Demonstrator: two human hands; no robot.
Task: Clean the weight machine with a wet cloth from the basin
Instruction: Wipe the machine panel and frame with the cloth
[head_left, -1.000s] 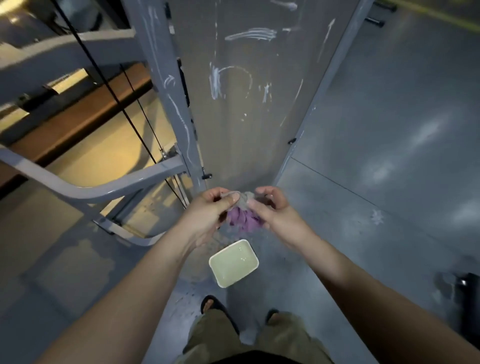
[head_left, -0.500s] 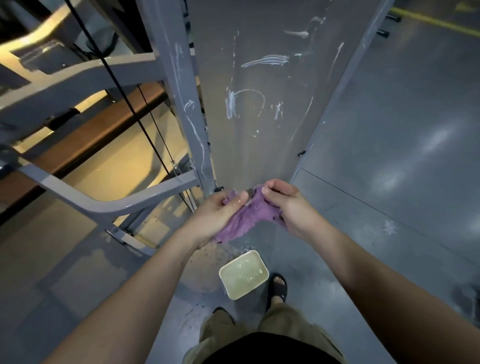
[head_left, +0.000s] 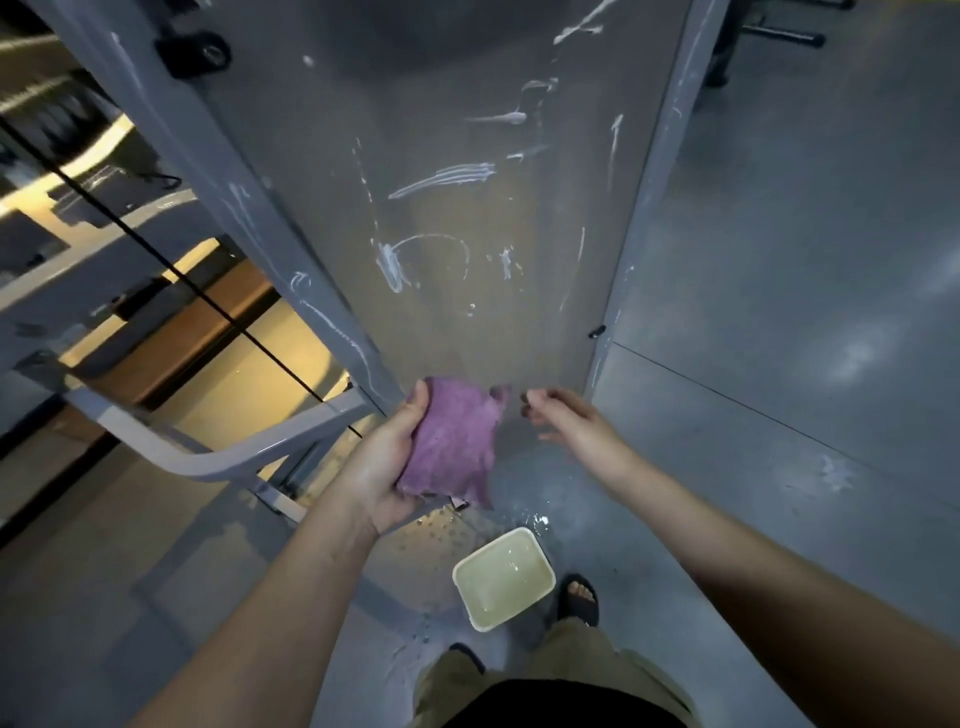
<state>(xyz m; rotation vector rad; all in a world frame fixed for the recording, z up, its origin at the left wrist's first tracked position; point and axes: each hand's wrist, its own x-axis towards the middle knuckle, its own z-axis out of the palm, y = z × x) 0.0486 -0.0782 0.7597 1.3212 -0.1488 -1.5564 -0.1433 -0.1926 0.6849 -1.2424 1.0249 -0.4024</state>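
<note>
The cloth (head_left: 452, 447) is purple, limp and crumpled. It lies spread across my left hand (head_left: 382, 470), above and just left of the basin (head_left: 517, 612), off the floor and in front of the foot of the weight machine's grey panel (head_left: 467, 249). My left grip is clamped on it, with the thumb pressed along its left edge and the fingers hidden behind. Its lower corner hangs past my palm. My right hand (head_left: 571, 426) is above the basin and slightly right, just beside the cloth's upper right corner but apart from it. That grip is apart, fingers loosely bent, holding nothing.

Beyond the basin the panel rises, streaked with white smears (head_left: 447, 179) and arcs. Up and left of the basin slants the machine's grey upright (head_left: 218, 171), streaked too. A curved grey bar (head_left: 208, 462) joins it, and a thin black cable (head_left: 249, 339) runs diagonally past. Water drops (head_left: 441, 530) speckle the floor (head_left: 779, 415) just above the basin. My sandalled foot (head_left: 579, 597) stands just right of it.

The basin is a cream rectangular tub with rounded corners. It sits on the floor and holds pale, cloudy water.
</note>
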